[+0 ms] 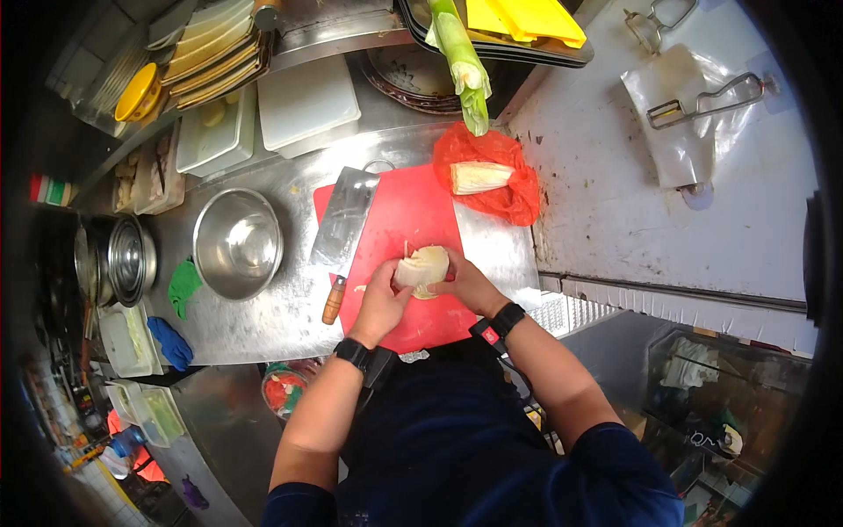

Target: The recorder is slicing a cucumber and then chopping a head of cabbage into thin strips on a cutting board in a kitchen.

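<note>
Between my left hand (383, 300) and my right hand (471, 284) is a pale, layered piece of vegetable (423, 267), perhaps cabbage. Both hands hold it low over the red cutting board (411, 211), fingers curled around its sides. Small pale scraps lie on the board near it. A cleaver (346, 214) rests across the board's left edge, its wooden handle (334, 301) towards me. Beyond the board's far right corner, another pale vegetable piece (482, 178) sits on a crumpled red plastic bag (527, 191).
A steel bowl (238, 244) stands left of the cleaver, beside a green cloth (184, 288) and a blue glove (169, 342). Lidded plastic containers (306, 102) line the back. A leek (461, 59) overhangs the shelf. The white wall (658, 244) bounds the right side, with hanging peelers (708, 102).
</note>
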Demonstrator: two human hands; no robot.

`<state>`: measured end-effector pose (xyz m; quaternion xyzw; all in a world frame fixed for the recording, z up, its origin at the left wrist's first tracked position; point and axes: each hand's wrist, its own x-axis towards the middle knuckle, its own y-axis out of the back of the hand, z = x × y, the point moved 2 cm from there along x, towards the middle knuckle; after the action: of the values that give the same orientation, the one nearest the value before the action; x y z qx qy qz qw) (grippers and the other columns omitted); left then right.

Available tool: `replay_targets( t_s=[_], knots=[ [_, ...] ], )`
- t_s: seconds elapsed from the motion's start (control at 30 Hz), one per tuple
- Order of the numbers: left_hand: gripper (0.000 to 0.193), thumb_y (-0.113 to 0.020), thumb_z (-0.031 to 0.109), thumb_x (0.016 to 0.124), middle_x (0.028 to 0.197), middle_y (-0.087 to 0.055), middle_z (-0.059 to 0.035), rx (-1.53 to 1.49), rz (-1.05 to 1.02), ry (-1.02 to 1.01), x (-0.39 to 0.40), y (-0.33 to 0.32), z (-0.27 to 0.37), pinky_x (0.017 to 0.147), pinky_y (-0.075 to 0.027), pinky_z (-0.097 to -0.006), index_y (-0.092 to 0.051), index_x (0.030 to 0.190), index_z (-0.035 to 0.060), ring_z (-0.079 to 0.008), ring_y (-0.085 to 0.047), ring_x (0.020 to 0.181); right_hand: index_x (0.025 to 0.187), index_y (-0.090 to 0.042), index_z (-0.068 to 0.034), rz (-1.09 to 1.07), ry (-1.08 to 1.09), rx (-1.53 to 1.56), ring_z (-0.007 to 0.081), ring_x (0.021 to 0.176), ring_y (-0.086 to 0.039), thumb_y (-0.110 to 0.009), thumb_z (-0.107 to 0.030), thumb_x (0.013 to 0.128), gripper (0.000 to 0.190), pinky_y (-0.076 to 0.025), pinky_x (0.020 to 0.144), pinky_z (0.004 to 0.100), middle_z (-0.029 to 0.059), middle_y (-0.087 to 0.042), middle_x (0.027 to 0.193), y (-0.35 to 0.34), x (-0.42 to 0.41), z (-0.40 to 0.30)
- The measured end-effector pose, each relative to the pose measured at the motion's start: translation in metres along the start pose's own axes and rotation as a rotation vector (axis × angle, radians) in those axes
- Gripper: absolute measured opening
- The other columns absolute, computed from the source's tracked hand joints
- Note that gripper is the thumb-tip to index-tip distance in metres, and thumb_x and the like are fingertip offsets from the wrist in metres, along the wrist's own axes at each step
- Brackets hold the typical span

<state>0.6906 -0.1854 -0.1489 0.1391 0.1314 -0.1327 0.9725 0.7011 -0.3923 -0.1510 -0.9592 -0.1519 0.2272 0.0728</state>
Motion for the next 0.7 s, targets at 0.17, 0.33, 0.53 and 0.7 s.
replay_targets(
  t_s=[0.17, 0.33, 0.53, 0.7],
  knots=[
    [0.049, -0.080, 0.006, 0.088, 0.125, -0.067, -0.0170, 0.151, 0.026, -0.130, -0.017, 0.001, 0.010, 0.102, -0.052, -0.0377, -0.055, 0.130, 0.0005, -0.0286, -0.065, 0.118, 0.147, -0.052, -0.004, -0.011, 0.082, -0.308, 0.0216, 0.135, -0.054, -0.083, -0.006, 0.085, 0.069, -0.046, 0.111, 0.0365, 0.0096, -0.055, 0.146, 0.004, -0.014, -0.002],
    [0.058, -0.084, 0.008, 0.085, 0.130, -0.064, -0.0199, 0.130, 0.055, -0.227, -0.020, 0.001, 0.021, 0.104, -0.051, -0.0419, -0.054, 0.134, 0.0014, -0.0368, -0.062, 0.123, 0.148, -0.052, -0.005, -0.079, 0.175, -0.215, 0.0197, 0.123, -0.060, -0.082, -0.010, 0.088, 0.068, -0.049, 0.105, 0.0346, 0.0101, -0.063, 0.136, -0.002, -0.019, 0.000],
    [0.055, -0.082, 0.003, 0.085, 0.130, -0.065, -0.0171, 0.207, 0.080, -0.218, -0.012, 0.003, 0.012, 0.106, -0.051, -0.0389, -0.056, 0.133, 0.0021, -0.0314, -0.064, 0.124, 0.148, -0.050, -0.005, -0.090, 0.060, -0.119, 0.0202, 0.127, -0.059, -0.082, -0.009, 0.088, 0.069, -0.048, 0.109, 0.0359, 0.0092, -0.059, 0.140, -0.003, -0.007, 0.013],
    [0.055, -0.082, 0.002, 0.084, 0.130, -0.062, -0.0155, 0.118, 0.009, -0.199, -0.013, 0.008, 0.015, 0.108, -0.049, -0.0379, -0.056, 0.133, 0.0025, -0.0288, -0.063, 0.126, 0.148, -0.049, -0.006, -0.104, 0.107, -0.206, 0.0214, 0.135, -0.053, -0.087, -0.013, 0.083, 0.075, -0.050, 0.108, 0.0371, 0.0097, -0.050, 0.149, -0.002, -0.007, 0.011]
  ],
)
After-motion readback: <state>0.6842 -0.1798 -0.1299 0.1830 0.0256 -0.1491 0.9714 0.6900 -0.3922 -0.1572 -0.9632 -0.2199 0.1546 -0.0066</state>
